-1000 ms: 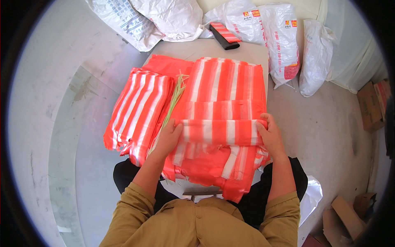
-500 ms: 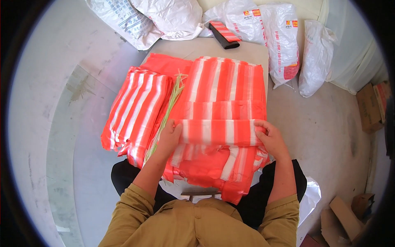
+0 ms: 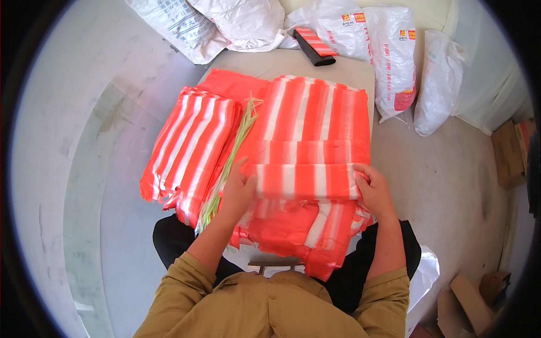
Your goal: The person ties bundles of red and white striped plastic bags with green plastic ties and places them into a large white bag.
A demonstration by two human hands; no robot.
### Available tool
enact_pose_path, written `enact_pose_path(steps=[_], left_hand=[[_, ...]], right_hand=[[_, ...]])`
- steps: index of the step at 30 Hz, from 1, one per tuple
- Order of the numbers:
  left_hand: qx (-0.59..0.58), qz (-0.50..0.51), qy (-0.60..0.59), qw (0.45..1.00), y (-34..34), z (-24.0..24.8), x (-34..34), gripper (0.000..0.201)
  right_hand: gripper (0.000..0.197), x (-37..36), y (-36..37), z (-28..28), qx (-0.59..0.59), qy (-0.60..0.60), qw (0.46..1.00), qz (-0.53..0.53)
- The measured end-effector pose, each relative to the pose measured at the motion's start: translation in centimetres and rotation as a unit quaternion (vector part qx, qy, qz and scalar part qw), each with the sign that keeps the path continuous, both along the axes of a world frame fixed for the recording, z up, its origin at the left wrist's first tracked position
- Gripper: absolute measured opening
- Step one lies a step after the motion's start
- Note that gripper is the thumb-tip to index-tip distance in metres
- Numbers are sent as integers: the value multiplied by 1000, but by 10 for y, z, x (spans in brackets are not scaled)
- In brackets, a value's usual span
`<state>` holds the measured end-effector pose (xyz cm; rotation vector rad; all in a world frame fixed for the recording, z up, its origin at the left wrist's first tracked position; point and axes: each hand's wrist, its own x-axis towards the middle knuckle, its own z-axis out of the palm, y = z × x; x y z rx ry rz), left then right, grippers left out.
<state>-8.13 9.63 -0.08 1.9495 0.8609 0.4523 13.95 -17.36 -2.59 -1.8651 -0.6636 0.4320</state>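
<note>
A stack of red-and-white striped plastic bags lies in front of me, its near part folded into a flat band across the front. At the left end of that folded band is my left hand, closed at its edge, with the fingertips slightly blurred. My right hand pinches the right end, thumb and fingers around the edge. Loose, crumpled bag parts hang below the band towards my lap. Left of the stack runs a bundle of pale green strips, beside a second striped bag pile.
The bags rest on a beige low table. At its far edge lies a black roll-like item with a striped piece. Several white sacks stand behind. Cardboard boxes are at the right, with cardboard pieces nearer me.
The whole view has shifted slightly, so the table and bags appear a little further right. My left hand has shifted slightly at the band's left end; the right keeps its hold.
</note>
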Motion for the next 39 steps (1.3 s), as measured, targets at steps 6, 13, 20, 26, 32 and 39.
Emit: enact_pose_path(steps=[6,13,20,26,32,39], left_hand=[[43,10,4,999,3,-13,-2,53],[38,21,22,999,2,-12,-2,51],[41,14,14,999,5,-17,-2,51],[68,33,42,996,2,-8,3,52],[87,43,59,994,8,-9,-1,46],[84,70,14,994,31,-27,-16,40]], right_hand=[[45,-1,-2,-5,59,4,998,-29],[59,-4,-26,29,-57,82,994,41],[56,-7,-25,19,7,153,987,39],[52,-10,-24,15,-7,167,986,14],[46,-12,-21,25,-54,151,987,25],[51,-15,-17,28,-32,194,980,23]])
